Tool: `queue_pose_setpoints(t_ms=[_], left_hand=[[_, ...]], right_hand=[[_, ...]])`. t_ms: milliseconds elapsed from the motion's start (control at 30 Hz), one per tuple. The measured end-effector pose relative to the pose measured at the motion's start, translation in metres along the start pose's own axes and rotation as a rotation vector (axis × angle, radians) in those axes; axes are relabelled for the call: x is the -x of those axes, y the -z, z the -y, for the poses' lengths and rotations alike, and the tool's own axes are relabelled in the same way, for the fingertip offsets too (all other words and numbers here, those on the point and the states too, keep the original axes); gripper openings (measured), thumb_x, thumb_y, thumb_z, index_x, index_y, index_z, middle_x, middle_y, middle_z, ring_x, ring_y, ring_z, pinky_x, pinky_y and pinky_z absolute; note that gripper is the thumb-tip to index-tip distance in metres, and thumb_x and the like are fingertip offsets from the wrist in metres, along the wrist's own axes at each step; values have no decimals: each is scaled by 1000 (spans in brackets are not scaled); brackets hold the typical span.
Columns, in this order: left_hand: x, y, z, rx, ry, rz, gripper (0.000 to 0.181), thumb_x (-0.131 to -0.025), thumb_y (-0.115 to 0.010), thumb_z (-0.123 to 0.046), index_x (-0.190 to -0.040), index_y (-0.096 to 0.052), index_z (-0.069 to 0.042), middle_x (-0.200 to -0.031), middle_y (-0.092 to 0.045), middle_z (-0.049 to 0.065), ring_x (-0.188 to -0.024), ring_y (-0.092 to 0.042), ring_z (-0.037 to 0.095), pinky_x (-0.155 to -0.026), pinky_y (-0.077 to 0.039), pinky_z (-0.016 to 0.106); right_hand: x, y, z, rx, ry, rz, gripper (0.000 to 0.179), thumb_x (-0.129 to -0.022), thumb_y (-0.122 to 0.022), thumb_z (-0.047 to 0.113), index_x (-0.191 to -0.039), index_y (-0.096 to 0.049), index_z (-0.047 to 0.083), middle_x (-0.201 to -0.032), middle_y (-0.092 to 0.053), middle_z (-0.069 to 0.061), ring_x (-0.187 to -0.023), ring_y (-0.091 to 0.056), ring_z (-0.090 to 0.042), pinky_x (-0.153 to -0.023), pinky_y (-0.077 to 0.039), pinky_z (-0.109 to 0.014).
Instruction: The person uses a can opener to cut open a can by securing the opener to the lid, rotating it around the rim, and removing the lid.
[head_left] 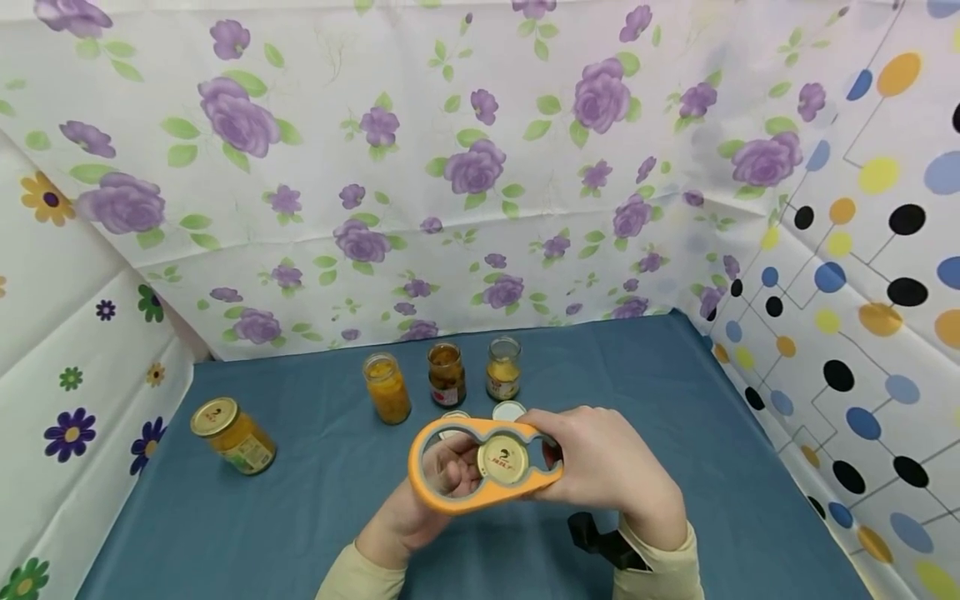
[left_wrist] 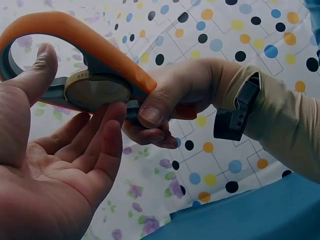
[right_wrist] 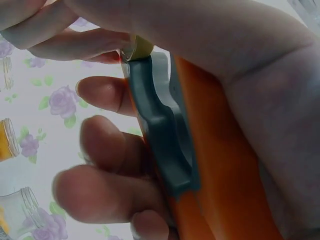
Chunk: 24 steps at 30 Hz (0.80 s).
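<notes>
An orange jar opener with a grey inner lining is raised above the table, and a gold jar lid sits in its middle opening. My right hand grips the narrow end, fingers wrapped around the orange body. Behind and below the opener is my left hand, partly seen through the large ring in the head view. Its fingers reach under the lid, with fingertips right at the lid's underside, while the thumb lies across the large ring.
Three lidless jars stand at the back: a yellow-orange one, a dark one and a pale yellow one. A lidded jar stands at the left. Loose lids, one white inside, lie behind the opener on the blue cloth.
</notes>
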<state>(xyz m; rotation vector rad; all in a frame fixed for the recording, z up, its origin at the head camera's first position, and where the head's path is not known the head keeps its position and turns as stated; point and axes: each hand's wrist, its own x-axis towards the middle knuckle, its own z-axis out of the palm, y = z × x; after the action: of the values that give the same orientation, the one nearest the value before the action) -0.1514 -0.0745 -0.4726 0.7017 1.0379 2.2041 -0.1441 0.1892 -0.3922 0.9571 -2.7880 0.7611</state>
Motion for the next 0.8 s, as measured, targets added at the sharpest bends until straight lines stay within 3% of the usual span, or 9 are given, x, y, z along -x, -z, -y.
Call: queue_pose_setpoints(t_ms=[367, 600, 800], left_hand=[[3, 3, 1, 86, -13, 63, 52, -111, -54, -49, -145, -57, -10, -136, -66, 4, -129, -62, 17, -114, -48, 38], [0, 1, 1, 70, 85, 18, 52, -113, -53, -48, -144, -50, -6, -135, -63, 5, -129, -59, 16, -114, -45, 36], [-2, -1, 1, 56, 147, -21, 54, -110, -58, -51, -143, -55, -8, -130, -65, 3, -122, -60, 14, -111, -47, 34]], right_hand=[[-2, -2, 3, 8, -1, 23, 58, -82, -85, 68, -129, -72, 36, -70, -51, 26, -58, -47, 3, -55, -43, -26], [-2, -3, 4, 19, -12, 38, 58, -82, -86, 67, -130, -72, 36, -69, -51, 26, -57, -47, 3, -54, -43, -26], [-4, -3, 6, 23, -14, 61, 58, -83, -86, 67, -129, -72, 35, -69, -51, 25, -57, -47, 3, -54, -43, -26]])
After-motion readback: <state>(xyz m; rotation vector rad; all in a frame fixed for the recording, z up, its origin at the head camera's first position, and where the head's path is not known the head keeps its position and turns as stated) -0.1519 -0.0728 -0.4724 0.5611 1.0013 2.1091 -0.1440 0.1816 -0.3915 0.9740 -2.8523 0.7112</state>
